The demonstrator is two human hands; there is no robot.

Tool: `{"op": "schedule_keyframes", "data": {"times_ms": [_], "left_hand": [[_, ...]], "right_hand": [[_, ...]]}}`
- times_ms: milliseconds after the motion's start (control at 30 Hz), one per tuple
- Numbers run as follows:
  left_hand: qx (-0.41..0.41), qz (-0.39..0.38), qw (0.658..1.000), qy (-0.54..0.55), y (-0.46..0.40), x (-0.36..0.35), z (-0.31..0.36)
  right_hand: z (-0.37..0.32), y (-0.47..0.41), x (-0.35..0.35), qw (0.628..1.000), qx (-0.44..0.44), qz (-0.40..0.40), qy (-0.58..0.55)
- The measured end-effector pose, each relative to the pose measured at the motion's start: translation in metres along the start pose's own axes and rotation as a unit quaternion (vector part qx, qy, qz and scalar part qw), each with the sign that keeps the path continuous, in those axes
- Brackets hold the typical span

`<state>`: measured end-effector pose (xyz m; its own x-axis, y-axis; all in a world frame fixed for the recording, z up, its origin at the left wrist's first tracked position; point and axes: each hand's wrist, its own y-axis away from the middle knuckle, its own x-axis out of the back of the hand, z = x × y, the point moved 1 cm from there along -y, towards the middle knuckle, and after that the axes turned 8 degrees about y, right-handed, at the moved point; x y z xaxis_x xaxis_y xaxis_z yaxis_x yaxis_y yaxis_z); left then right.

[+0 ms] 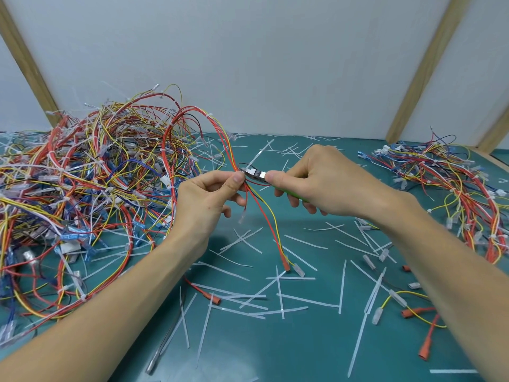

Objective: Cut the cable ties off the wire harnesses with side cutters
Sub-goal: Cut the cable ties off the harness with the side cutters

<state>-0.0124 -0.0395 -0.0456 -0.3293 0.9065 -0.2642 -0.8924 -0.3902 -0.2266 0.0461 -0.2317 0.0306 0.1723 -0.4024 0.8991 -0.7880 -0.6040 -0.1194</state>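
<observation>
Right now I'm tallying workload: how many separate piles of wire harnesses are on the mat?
2. A large pile covers the mat's left side; a smaller pile lies at the far right. One more harness is held up in the hands.

So the bench is a green cutting mat [316, 351], and it's a mess. Big tangled pile of wire harnesses [82, 188] left of the left hand, a smaller pile [451, 188] out past the right hand. White cut cable ties [275, 296] are scattered everywhere below both hands, plus a few loose wires with red terminals [418, 318] under the right forearm.
</observation>
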Motion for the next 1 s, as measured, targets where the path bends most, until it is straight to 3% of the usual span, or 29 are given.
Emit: {"op": "schedule_keyframes", "data": {"times_ms": [500, 733, 800, 900, 1000], "left_hand": [[-0.009, -0.005, 1.000, 0.008, -0.001, 0.000, 0.000], [-0.009, 0.019, 1.000, 0.016, -0.003, 0.003, 0.002], [-0.002, 0.025, 0.999, 0.021, -0.003, 0.003, 0.003], [0.008, 0.041, 0.999, 0.028, -0.004, 0.003, 0.005], [0.010, 0.047, 0.998, 0.034, -0.004, 0.002, 0.005]], "right_hand": [[0.007, -0.005, -0.001, 1.000, 0.019, 0.008, 0.005], [0.022, -0.014, 0.000, 0.996, -0.056, 0.062, -0.030], [0.034, -0.019, 0.000, 0.991, -0.114, 0.063, 0.005], [0.052, -0.023, -0.004, 0.978, -0.166, 0.000, 0.124], [0.065, -0.024, -0.017, 0.943, -0.200, -0.052, 0.261]]}}
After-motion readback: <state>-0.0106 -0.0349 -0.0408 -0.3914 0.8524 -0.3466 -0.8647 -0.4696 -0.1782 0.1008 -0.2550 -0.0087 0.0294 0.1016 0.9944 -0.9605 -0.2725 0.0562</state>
